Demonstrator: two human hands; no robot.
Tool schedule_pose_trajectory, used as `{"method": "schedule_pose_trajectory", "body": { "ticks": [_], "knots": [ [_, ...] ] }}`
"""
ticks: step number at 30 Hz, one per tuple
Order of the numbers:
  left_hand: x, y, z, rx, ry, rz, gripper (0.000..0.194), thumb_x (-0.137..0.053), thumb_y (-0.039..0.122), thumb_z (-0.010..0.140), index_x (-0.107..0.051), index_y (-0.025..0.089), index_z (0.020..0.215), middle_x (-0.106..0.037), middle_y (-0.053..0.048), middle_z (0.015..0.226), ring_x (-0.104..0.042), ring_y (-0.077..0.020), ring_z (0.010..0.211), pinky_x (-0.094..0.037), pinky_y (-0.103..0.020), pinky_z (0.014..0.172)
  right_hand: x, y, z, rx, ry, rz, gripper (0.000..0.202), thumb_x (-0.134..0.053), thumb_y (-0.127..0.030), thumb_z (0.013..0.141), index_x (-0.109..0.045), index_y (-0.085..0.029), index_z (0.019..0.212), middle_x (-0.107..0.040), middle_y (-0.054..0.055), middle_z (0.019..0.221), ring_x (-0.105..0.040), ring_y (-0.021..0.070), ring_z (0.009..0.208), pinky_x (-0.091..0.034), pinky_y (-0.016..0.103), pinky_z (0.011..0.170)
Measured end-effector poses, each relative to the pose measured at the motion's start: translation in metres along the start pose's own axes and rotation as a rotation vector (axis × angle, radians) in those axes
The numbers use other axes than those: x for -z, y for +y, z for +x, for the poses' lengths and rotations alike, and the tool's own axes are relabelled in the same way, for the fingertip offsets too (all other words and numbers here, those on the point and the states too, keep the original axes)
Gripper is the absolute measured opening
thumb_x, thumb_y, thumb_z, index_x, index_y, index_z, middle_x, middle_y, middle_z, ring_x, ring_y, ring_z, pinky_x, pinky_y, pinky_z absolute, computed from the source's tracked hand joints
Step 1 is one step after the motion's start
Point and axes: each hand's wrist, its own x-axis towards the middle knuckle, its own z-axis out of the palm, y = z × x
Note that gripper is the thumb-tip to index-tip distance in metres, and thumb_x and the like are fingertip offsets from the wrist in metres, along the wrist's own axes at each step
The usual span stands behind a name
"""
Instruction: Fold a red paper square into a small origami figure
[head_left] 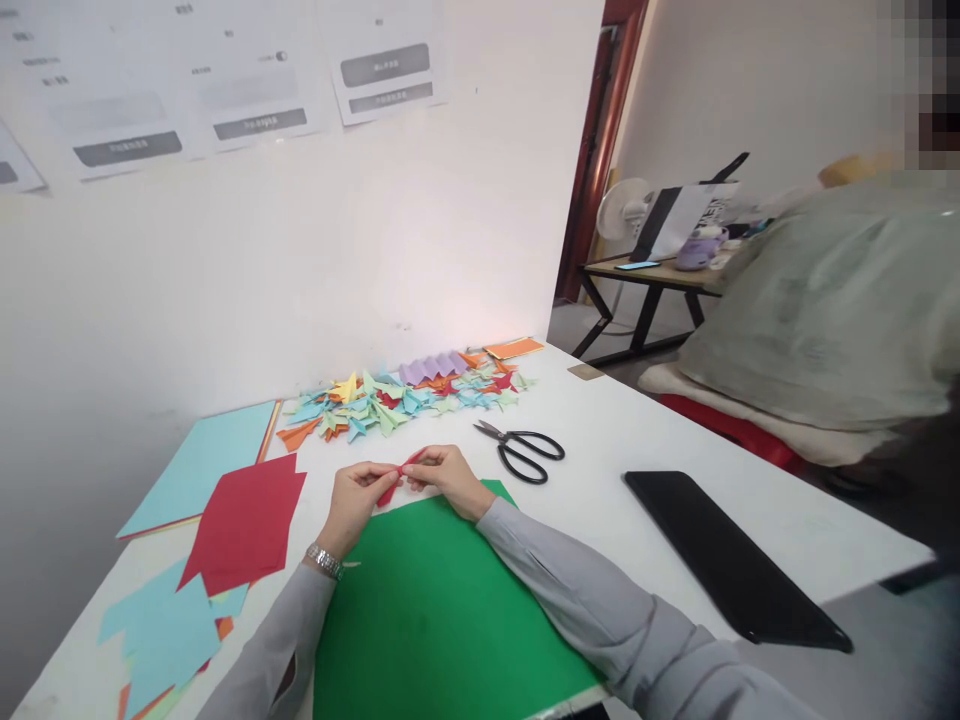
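Between my two hands is a small folded piece of red paper (388,493), partly hidden by the fingers. My left hand (358,498) pinches it from the left, with a metal watch on that wrist. From the other side my right hand (448,478) grips the same paper between thumb and fingers. Both hands are just above the far edge of a green sheet (442,610). To the right of my right hand lie black-handled scissors (525,452), blades slightly apart. Behind the hands spreads a pile of folded paper pieces (386,408) in many colours.
Red sheets (247,525), light blue scraps (169,620) and a blue stack (202,460) cover the left side. A black tray-like slab (727,555) rests at the right. Orange paper (514,348) lies by the wall. A seated person (832,300) is beyond the table.
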Motion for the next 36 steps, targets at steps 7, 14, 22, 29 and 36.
{"method": "schedule_pose_trajectory", "body": {
  "ticks": [7,14,22,29,36],
  "knots": [
    [-0.013,-0.015,-0.016,0.016,0.125,-0.191,0.016,-0.080,0.024,0.055,-0.067,0.016,0.061,-0.072,-0.004,0.074,-0.065,-0.0171,0.072,-0.053,-0.029,0.069,-0.007,-0.001,-0.005,0.080,-0.062,-0.136,0.028,-0.073,-0.044,0.067,-0.071,-0.017,0.074,-0.063,-0.002,0.069,-0.053,0.0085,0.055,-0.043,0.022,0.052],
    [-0.016,-0.020,-0.016,0.000,0.125,-0.173,0.019,-0.078,0.024,0.059,-0.063,0.014,0.062,-0.065,0.000,0.063,-0.055,-0.0092,0.053,-0.046,-0.022,0.053,-0.008,0.005,-0.007,0.008,-0.047,-0.182,0.029,-0.066,-0.046,0.073,-0.068,-0.018,0.079,-0.061,-0.001,0.069,-0.053,0.0103,0.060,-0.040,0.023,0.054],
    [-0.015,-0.019,-0.014,0.070,-0.004,-0.415,0.030,-0.080,0.030,0.063,-0.066,0.014,0.084,-0.059,0.004,0.061,-0.053,-0.0080,0.053,-0.044,-0.022,0.054,-0.011,0.008,-0.009,-0.092,-0.143,0.012,0.033,-0.074,-0.049,0.065,-0.067,-0.017,0.069,-0.064,-0.001,0.059,-0.056,0.0128,0.057,-0.043,0.027,0.060],
    [-0.011,-0.015,-0.014,0.132,-0.075,-0.521,0.023,-0.079,0.030,0.064,-0.071,0.011,0.072,-0.054,0.002,0.053,-0.050,-0.0069,0.054,-0.042,-0.020,0.056,-0.014,0.008,-0.013,-0.146,-0.179,0.082,0.031,-0.079,-0.044,0.062,-0.069,-0.015,0.064,-0.068,0.000,0.062,-0.057,0.0111,0.058,-0.042,0.025,0.062],
    [-0.006,-0.014,-0.012,0.181,-0.181,-0.536,0.025,-0.078,0.032,0.067,-0.067,0.010,0.067,-0.053,0.001,0.054,-0.047,-0.0065,0.051,-0.040,-0.019,0.051,-0.013,0.006,-0.013,-0.157,-0.197,0.043,0.031,-0.077,-0.044,0.065,-0.069,-0.014,0.065,-0.070,0.003,0.062,-0.062,0.0130,0.058,-0.046,0.027,0.061]
  ]
}}
